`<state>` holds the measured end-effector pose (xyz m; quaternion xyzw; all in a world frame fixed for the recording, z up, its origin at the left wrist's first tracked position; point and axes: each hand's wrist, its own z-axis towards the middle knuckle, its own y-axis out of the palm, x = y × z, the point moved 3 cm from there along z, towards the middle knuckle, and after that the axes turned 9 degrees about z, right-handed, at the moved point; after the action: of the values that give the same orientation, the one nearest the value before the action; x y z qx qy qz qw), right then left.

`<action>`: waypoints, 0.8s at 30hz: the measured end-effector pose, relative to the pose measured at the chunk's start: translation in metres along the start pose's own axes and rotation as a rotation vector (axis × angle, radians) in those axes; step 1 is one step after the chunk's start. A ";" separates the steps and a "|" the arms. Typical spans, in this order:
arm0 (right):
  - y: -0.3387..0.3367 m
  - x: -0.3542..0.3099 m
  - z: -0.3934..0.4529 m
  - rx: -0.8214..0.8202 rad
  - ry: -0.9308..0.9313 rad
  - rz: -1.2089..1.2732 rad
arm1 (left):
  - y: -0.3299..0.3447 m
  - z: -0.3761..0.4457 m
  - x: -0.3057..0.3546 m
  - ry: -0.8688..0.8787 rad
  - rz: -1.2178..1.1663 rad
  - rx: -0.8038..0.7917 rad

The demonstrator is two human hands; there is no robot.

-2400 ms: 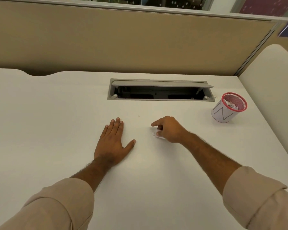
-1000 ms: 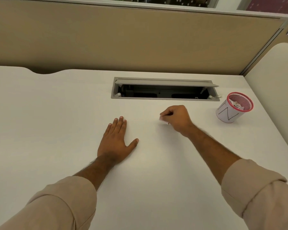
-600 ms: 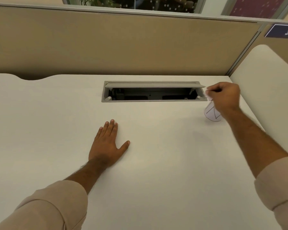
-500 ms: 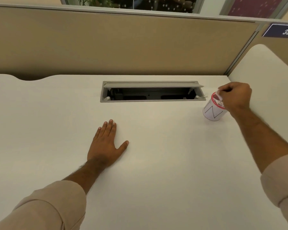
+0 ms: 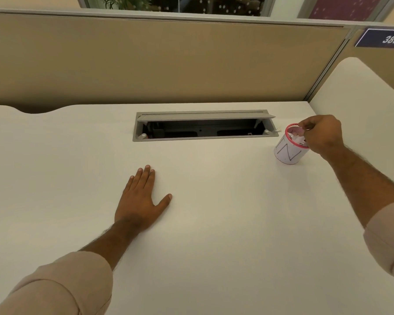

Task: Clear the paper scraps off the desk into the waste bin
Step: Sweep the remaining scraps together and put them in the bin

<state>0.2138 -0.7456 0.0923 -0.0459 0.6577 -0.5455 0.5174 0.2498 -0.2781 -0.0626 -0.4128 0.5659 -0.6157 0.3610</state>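
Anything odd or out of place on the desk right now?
One thing: a small white scrap lies on the desk beside the cable hatch, just outside the waste bin. Otherwise nothing spilled or damaged.

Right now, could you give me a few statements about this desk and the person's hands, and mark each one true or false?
1. The left hand lies flat on the desk, fingers straight. True.
2. The right hand is over the open cable tray. False: it is over the red-rimmed waste bin.
3. The waste bin already has crumpled paper scraps in it. True.
4. The waste bin lies tipped on its side. False: it stands on its base, mouth up.
5. The sign on the partition reads 385. True.
6. The left hand grips a paper scrap. False: it holds nothing.
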 end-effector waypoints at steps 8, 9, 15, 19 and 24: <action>-0.010 -0.003 0.003 0.142 -0.024 -0.022 | 0.001 0.001 -0.001 -0.001 0.002 -0.003; -0.012 -0.004 0.004 0.172 -0.042 -0.017 | 0.001 0.001 0.000 -0.002 0.002 -0.003; -0.003 -0.002 0.012 -0.042 0.012 -0.156 | 0.001 0.001 0.000 -0.002 0.000 -0.007; 0.017 0.001 0.016 -0.305 -0.013 -0.456 | 0.000 0.001 0.000 -0.001 0.007 -0.011; 0.026 0.001 0.027 -0.395 -0.003 -0.634 | -0.001 0.001 0.000 -0.008 0.002 -0.010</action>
<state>0.2462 -0.7540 0.0755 -0.3471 0.7026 -0.5411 0.3051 0.2511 -0.2782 -0.0612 -0.4162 0.5679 -0.6109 0.3619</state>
